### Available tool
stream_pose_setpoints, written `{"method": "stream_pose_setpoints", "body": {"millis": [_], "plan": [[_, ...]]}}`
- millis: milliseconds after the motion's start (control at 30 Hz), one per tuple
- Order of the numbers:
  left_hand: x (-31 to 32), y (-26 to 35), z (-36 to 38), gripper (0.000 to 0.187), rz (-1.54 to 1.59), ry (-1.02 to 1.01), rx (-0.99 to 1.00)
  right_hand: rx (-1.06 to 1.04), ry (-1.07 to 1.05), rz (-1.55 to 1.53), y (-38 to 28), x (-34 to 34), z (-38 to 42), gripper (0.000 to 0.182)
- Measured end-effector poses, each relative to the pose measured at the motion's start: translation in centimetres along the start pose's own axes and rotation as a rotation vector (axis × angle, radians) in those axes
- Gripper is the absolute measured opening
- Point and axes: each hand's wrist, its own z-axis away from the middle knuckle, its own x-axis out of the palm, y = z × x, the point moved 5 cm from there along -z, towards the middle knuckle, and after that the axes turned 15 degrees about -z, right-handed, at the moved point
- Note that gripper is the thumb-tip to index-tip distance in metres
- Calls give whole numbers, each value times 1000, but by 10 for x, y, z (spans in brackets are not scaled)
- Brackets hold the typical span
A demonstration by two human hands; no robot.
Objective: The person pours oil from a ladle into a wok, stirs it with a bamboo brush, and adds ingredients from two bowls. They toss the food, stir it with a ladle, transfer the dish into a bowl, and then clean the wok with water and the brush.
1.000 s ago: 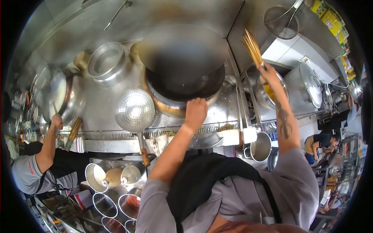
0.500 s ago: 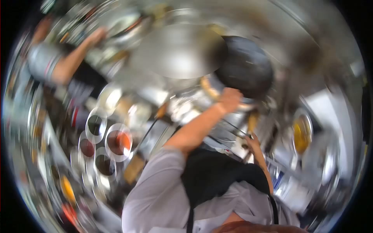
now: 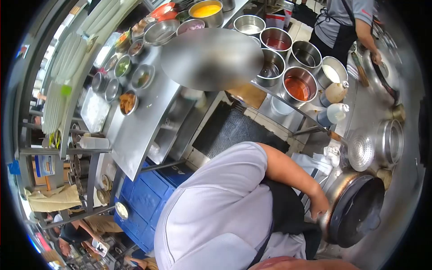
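Swung round since a second earlier, the cook's view now takes in a steel counter (image 3: 137, 130) of bowls, with the black wok (image 3: 362, 209) at lower right, near a perforated ladle (image 3: 361, 150). The left hand (image 3: 319, 205) curls by the wok's rim, its grip unclear; the right is out of view.

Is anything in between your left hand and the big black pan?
Just the brownish metal ring around the black pan: its near side shows between the pan and the left hand. Nothing else visible stands there. I can't tell if the fingers touch the ring.
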Motion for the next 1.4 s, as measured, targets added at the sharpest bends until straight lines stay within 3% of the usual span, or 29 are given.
{"method": "stream_pose_setpoints", "body": {"millis": [67, 133, 233, 267, 300, 333, 367, 400, 467, 533, 567, 600, 667, 700, 967, 1133, 1200, 1300, 1367, 1400], "plan": [[1, 0, 18, 42, -1, 20, 16, -19, 0, -32, -10, -5, 4, 21], [35, -14, 34, 40, -42, -282, -1, -20, 24, -91, -18, -21, 17, 17], [78, -51, 86, 39, 62, -206, -114, -36, 106, -271, -21, -61, 58, 12], [96, -58, 104, 32, 77, -459, -304, -66, 85, -332, -21, -65, 54, 10], [115, -63, 113, 31, 91, -576, -351, -101, 117, -373, -18, -87, 68, 9], [161, -79, 121, 36, 82, -522, -271, -147, 119, -485, -52, -72, 98, 12], [207, -93, 129, 44, 134, -533, -175, -40, 295, -493, -93, -49, 136, 25], [202, -78, 122, 49, 163, -652, -153, -51, 228, -500, -97, -48, 148, 43], [202, -50, 110, 55, 161, -842, -42, -111, 272, -416, -72, -73, 165, 42], [211, -40, 93, 61, 231, -686, -93, -118, 323, -269, -98, -77, 192, 34], [225, -37, 86, 73, 198, -756, -67, -101, 340, -274, -109, -75, 209, 33], [246, -35, 87, 73, 192, -790, -17, -82, 347, -280, -111, -75, 222, 32], [280, -40, 83, 80, -119, -547, 119, -92, 425, -248, -111, -85, 245, 32], [293, -42, 83, 84, -192, -554, 144, -111, 478, -251, -115, -87, 256, 29], [328, -44, 82, 76, -440, -619, 47, -109, 534, -260, -109, -115, 318, 42], [348, -46, 83, 71, -456, -609, 45, 0, 338, -311, -87, -81, 283, 41], [362, -53, 87, 69, -502, -605, 31, 45, 377, -264, -81, -60, 254, 42], [387, -67, 86, 67, -684, -642, 52, -90, 385, 85, -8, -56, 193, 36], [383, -63, 78, 70, -689, -682, 30, -52, 406, 99, 16, -49, 163, 40], [368, -61, 72, 70, -692, -677, -2, -183, 424, 264, 40, -51, 147, 43]]}}
